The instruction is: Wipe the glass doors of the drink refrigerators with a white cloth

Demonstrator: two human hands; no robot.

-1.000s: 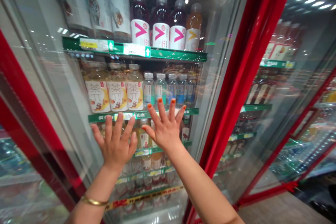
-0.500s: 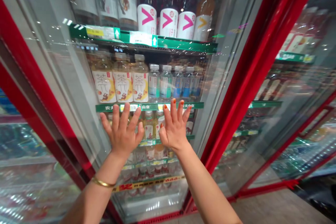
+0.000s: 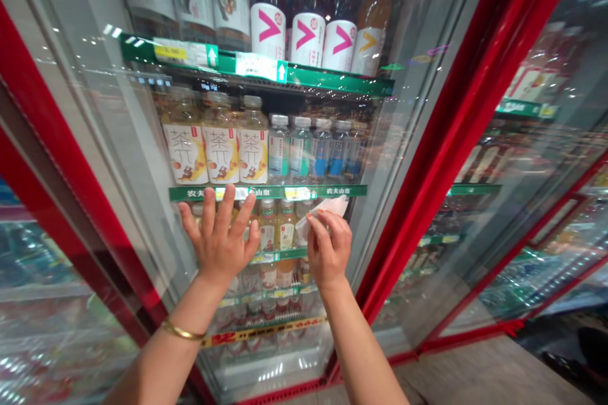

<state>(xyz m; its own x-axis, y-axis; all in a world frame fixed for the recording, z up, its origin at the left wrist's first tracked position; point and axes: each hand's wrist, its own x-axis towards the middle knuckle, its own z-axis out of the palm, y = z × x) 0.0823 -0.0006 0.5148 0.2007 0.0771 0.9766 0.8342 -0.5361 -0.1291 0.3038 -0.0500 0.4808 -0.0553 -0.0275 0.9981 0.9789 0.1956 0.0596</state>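
My left hand [image 3: 222,237] lies with fingers spread against the glass door [image 3: 418,25] of a drinks fridge, and holds nothing. A gold bangle [image 3: 183,330] circles that wrist. To its right, my right hand [image 3: 330,250] has its fingers bent and pinched on a crumpled white tissue [image 3: 335,205], close to the glass. The tissue sticks out above and to the left of the fingertips; part of it is hidden by them. Behind the glass, just above my hands, stand tea bottles [image 3: 221,145] and smaller water bottles [image 3: 300,147] on a green-edged shelf.
Red door frames [image 3: 456,95] run along both sides of the glass. Large bottles with pink V labels [image 3: 308,38] fill the upper shelf. More fridges [image 3: 527,101] stand to the right, blurred. The tiled floor [image 3: 468,367] shows at lower right, beside a dark shape [image 3: 570,342].
My right hand has gone from flat and spread to a pinch, and the white tissue now shows plainly in its fingers. My left hand stays in place.
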